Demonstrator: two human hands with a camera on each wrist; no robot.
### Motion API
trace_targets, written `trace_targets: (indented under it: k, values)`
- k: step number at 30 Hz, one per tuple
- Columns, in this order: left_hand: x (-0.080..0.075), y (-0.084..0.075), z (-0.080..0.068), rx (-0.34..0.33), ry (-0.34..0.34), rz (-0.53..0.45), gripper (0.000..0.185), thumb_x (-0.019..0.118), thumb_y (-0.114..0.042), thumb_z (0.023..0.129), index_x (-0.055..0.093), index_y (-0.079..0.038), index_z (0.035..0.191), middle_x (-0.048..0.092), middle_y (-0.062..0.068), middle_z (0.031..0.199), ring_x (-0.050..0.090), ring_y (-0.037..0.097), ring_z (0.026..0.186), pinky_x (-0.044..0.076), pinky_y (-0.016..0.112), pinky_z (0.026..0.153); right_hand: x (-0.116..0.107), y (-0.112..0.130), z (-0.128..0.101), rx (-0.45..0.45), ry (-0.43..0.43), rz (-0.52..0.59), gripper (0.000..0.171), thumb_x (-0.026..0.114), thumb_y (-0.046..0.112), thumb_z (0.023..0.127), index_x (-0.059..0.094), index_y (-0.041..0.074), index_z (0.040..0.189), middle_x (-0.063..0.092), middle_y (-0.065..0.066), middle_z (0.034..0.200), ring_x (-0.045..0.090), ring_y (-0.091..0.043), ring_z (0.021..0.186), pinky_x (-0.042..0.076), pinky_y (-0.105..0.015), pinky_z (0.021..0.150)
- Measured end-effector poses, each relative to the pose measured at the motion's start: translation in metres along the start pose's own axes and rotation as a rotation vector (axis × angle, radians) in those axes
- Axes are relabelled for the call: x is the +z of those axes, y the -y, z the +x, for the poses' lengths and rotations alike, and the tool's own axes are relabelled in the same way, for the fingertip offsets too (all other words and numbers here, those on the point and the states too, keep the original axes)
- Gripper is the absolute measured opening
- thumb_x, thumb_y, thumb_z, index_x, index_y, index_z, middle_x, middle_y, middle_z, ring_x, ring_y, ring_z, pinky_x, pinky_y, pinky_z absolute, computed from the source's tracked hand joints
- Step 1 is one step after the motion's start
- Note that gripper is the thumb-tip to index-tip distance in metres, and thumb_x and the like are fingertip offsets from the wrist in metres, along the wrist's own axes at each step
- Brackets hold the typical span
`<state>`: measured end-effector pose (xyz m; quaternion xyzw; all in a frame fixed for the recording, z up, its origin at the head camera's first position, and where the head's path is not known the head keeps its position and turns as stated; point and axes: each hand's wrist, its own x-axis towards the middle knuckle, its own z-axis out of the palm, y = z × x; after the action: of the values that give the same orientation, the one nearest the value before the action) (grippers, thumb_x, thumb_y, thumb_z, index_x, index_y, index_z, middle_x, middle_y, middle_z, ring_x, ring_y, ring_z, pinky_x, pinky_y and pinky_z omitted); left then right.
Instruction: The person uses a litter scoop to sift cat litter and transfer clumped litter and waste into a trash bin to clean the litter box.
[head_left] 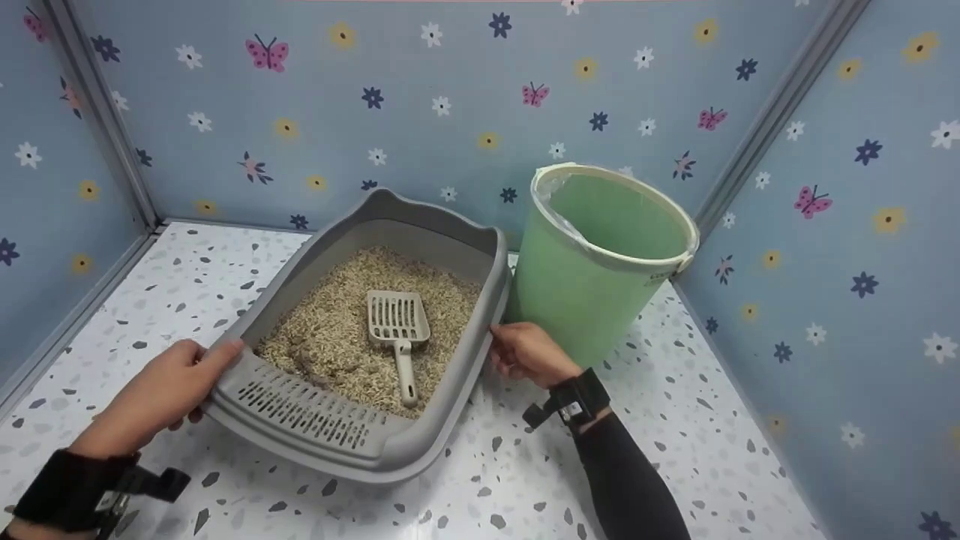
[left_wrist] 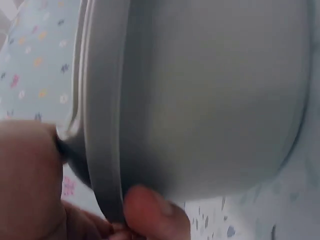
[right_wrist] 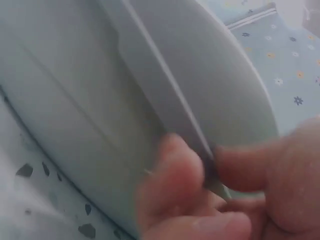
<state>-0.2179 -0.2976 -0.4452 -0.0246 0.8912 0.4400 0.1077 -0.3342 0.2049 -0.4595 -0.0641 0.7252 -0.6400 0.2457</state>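
Observation:
A grey litter tray (head_left: 315, 416) holds beige pellet litter (head_left: 352, 315), with a beige slotted scoop (head_left: 399, 330) lying on it, handle toward me. My left hand (head_left: 169, 390) grips the tray's near-left rim; in the left wrist view the thumb and fingers (left_wrist: 150, 210) clamp that rim (left_wrist: 102, 125). My right hand (head_left: 525, 351) grips the right rim, and the right wrist view shows its fingers (right_wrist: 175, 190) pinching the grey edge (right_wrist: 165, 100). The tray looks tilted, its near end low.
A green bucket (head_left: 592, 262) lined with a clear bag stands right behind my right hand, touching the tray's far right corner. The speckled white floor (head_left: 525, 480) is enclosed by blue flowered walls (head_left: 450, 90) on three sides.

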Motion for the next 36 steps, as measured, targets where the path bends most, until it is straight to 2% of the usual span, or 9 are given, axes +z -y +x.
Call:
trace_targets:
  k: [4, 9, 13, 16, 20, 23, 27, 32, 36]
  values:
    - [0.009, -0.006, -0.014, -0.036, 0.037, -0.047, 0.079, 0.038, -0.072, 0.114, 0.050, 0.006, 0.120, 0.060, 0.011, 0.087, 0.057, 0.021, 0.060, 0.048, 0.033, 0.046, 0.001, -0.004, 0.005, -0.051, -0.154, 0.062, 0.035, 0.060, 0.033, 0.115, 0.064, 0.010, 0.089, 0.065, -0.003, 0.077, 0.059, -0.014, 0.060, 0.048, -0.027, 0.054]
    - [0.015, -0.010, -0.018, -0.048, 0.044, -0.092, 0.083, 0.032, -0.073, 0.114, 0.044, 0.008, 0.128, 0.053, 0.006, 0.082, 0.044, 0.013, 0.054, 0.042, 0.031, 0.045, -0.001, -0.005, 0.007, -0.073, -0.146, 0.074, 0.033, 0.058, 0.030, 0.115, 0.062, 0.011, 0.088, 0.063, -0.002, 0.075, 0.057, -0.014, 0.060, 0.045, -0.025, 0.052]
    - [0.012, -0.002, -0.011, -0.036, 0.009, -0.068, 0.078, 0.028, -0.071, 0.115, 0.043, 0.005, 0.122, 0.050, 0.003, 0.080, 0.042, 0.015, 0.059, 0.041, 0.032, 0.049, -0.006, -0.003, 0.004, -0.059, -0.063, 0.076, 0.033, 0.060, 0.025, 0.114, 0.065, 0.010, 0.086, 0.065, -0.003, 0.074, 0.058, -0.013, 0.057, 0.043, -0.024, 0.050]
    - [0.002, 0.010, -0.001, -0.010, -0.015, -0.068, 0.074, 0.028, -0.070, 0.116, 0.045, 0.002, 0.119, 0.052, 0.004, 0.082, 0.043, 0.016, 0.061, 0.041, 0.033, 0.050, -0.010, -0.002, 0.001, -0.034, 0.048, 0.090, 0.030, 0.063, 0.022, 0.113, 0.070, 0.007, 0.088, 0.069, -0.003, 0.073, 0.060, -0.012, 0.056, 0.043, -0.023, 0.049]
    - [-0.014, 0.025, 0.012, 0.029, -0.034, -0.074, 0.070, 0.029, -0.067, 0.117, 0.046, 0.001, 0.121, 0.055, 0.005, 0.083, 0.044, 0.015, 0.060, 0.041, 0.031, 0.050, -0.012, -0.002, -0.001, 0.009, 0.235, 0.080, 0.026, 0.066, 0.020, 0.113, 0.076, 0.001, 0.099, 0.073, -0.005, 0.077, 0.065, -0.012, 0.059, 0.042, -0.019, 0.046]
    - [-0.021, 0.029, 0.018, 0.036, -0.027, -0.107, 0.068, 0.030, -0.067, 0.117, 0.047, -0.001, 0.120, 0.055, 0.004, 0.080, 0.045, 0.014, 0.059, 0.041, 0.029, 0.050, -0.012, -0.002, -0.002, 0.031, 0.296, 0.040, 0.030, 0.067, 0.025, 0.113, 0.077, -0.003, 0.106, 0.076, -0.006, 0.081, 0.068, -0.013, 0.062, 0.043, -0.020, 0.047]
    - [-0.018, 0.029, 0.011, 0.006, -0.020, -0.146, 0.070, 0.028, -0.070, 0.116, 0.049, -0.003, 0.112, 0.053, 0.002, 0.071, 0.041, 0.013, 0.053, 0.039, 0.029, 0.047, -0.011, -0.001, -0.002, 0.041, 0.168, 0.047, 0.027, 0.068, 0.028, 0.112, 0.075, 0.002, 0.110, 0.077, -0.007, 0.086, 0.069, -0.015, 0.066, 0.042, -0.021, 0.048]
    - [-0.005, 0.028, -0.010, -0.018, -0.031, -0.181, 0.070, 0.023, -0.066, 0.117, 0.049, -0.006, 0.093, 0.045, 0.000, 0.058, 0.037, 0.013, 0.047, 0.036, 0.029, 0.042, -0.008, -0.002, 0.003, 0.025, -0.117, 0.223, 0.020, 0.065, 0.026, 0.113, 0.068, 0.008, 0.104, 0.074, -0.008, 0.088, 0.066, -0.016, 0.068, 0.043, -0.021, 0.050]
    - [0.001, 0.028, -0.016, -0.018, -0.092, -0.184, 0.067, 0.023, -0.063, 0.118, 0.046, -0.003, 0.101, 0.046, 0.000, 0.059, 0.040, 0.013, 0.048, 0.037, 0.030, 0.044, -0.007, -0.003, 0.007, 0.012, -0.202, 0.280, 0.021, 0.064, 0.025, 0.113, 0.066, 0.006, 0.102, 0.070, -0.007, 0.088, 0.063, -0.016, 0.067, 0.044, -0.021, 0.051]
